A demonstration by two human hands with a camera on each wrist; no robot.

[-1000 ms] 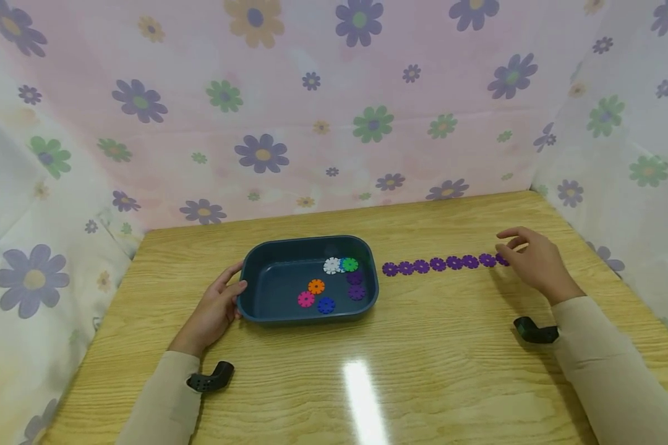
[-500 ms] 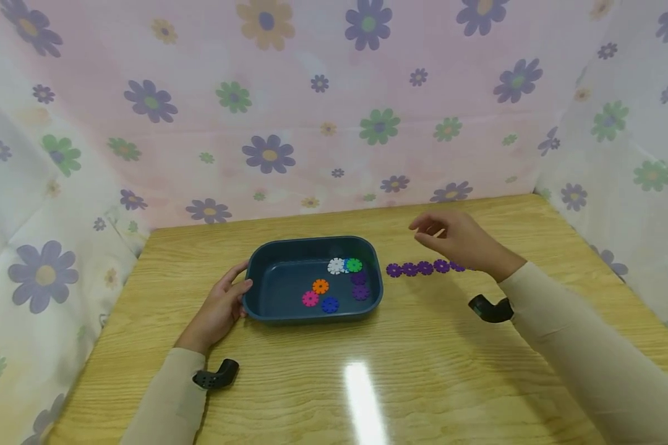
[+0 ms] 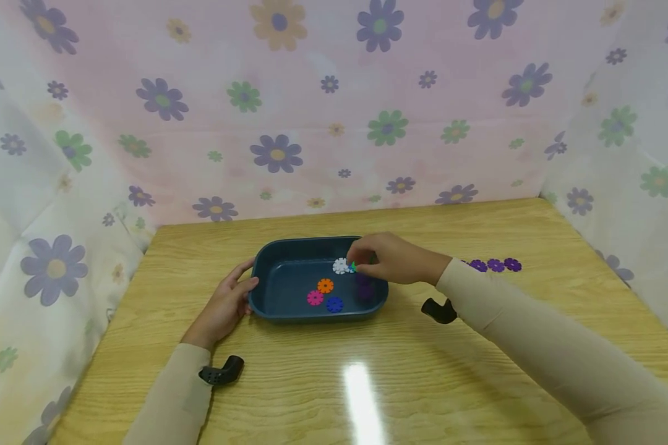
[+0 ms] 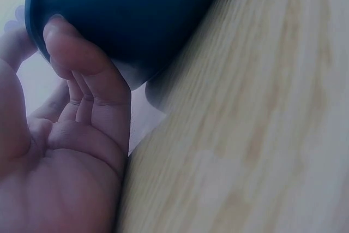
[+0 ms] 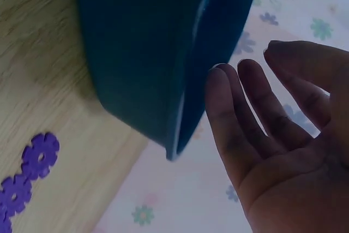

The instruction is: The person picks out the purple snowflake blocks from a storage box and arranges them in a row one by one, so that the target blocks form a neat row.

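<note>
A dark blue plastic basin stands on the table. My left hand holds its left end, thumb at the rim and fingers against the outer wall. My right hand reaches over the basin's right rim, fingers bent but apart, with nothing visible between them in the right wrist view. Below its fingertips a green notched disc is partly hidden, beside a white disc. Orange, pink and blue discs lie on the basin floor. Shaded purple discs lie at its right end.
A row of purple discs lies on the wooden table right of the basin, partly hidden by the right arm. Flowered cloth hangs behind and at both sides. Black devices sit on both wrists.
My right hand has left the right end of the purple row and moved left to above the basin. The left hand keeps its hold on the basin. The view has shifted slightly.
</note>
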